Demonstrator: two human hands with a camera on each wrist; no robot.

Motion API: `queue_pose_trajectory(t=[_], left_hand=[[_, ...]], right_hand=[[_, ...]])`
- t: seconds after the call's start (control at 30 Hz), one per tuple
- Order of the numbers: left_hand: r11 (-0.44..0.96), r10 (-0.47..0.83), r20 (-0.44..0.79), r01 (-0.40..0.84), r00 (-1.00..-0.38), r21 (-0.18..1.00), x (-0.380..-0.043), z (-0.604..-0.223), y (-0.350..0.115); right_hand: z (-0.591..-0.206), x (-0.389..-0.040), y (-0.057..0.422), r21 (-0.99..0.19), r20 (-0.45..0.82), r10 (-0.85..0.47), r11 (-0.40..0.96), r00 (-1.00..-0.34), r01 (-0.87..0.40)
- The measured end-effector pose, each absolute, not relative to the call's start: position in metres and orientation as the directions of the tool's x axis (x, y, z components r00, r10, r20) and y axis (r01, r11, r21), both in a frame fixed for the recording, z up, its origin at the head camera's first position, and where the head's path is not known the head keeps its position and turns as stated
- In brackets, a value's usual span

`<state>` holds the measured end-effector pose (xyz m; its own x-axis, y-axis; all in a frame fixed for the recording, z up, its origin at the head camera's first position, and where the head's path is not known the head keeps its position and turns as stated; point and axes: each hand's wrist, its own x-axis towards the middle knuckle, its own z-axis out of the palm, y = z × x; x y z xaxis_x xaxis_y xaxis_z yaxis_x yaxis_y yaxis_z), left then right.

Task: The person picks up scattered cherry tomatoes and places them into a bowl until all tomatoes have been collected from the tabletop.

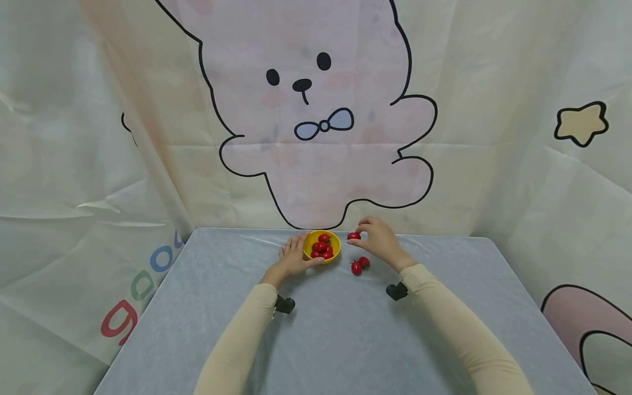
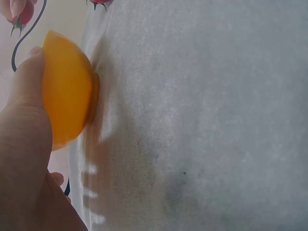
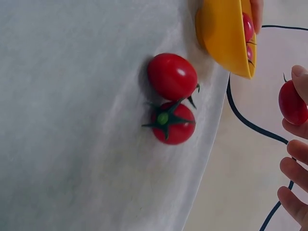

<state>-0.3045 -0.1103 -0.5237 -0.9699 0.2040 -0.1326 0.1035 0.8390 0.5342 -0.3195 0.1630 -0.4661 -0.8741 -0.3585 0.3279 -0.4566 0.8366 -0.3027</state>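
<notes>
A yellow bowl (image 1: 338, 249) with several red cherry tomatoes (image 1: 322, 247) in it stands near the table's far edge. My left hand (image 1: 291, 261) holds the bowl from its left side, thumb at the near rim and fingers along the far left. Right of the bowl, my right hand (image 1: 381, 241) pinches one cherry tomato (image 3: 291, 102) between thumb and forefinger, above the table; its other fingers are spread. Two more cherry tomatoes (image 3: 172, 77) with green stems lie touching on the table, closer to me than the right hand.
A pale grey cloth covers the table (image 1: 336, 334). Behind it hangs a light curtain (image 1: 316, 181) with a cartoon bear, close to the far edge. Dark wrist mounts (image 1: 397, 291) show below both hands.
</notes>
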Motion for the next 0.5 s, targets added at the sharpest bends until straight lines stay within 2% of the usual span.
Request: queue_pose_trajectory(t=[0.5], left_hand=[[0.841,0.199,-0.137,0.098,-0.970,0.531,-0.306,-0.524,-0.110]], right_hand=[[-0.471,-0.329,0.132,-0.327,0.294,-0.352,0.836,-0.889,-0.440]])
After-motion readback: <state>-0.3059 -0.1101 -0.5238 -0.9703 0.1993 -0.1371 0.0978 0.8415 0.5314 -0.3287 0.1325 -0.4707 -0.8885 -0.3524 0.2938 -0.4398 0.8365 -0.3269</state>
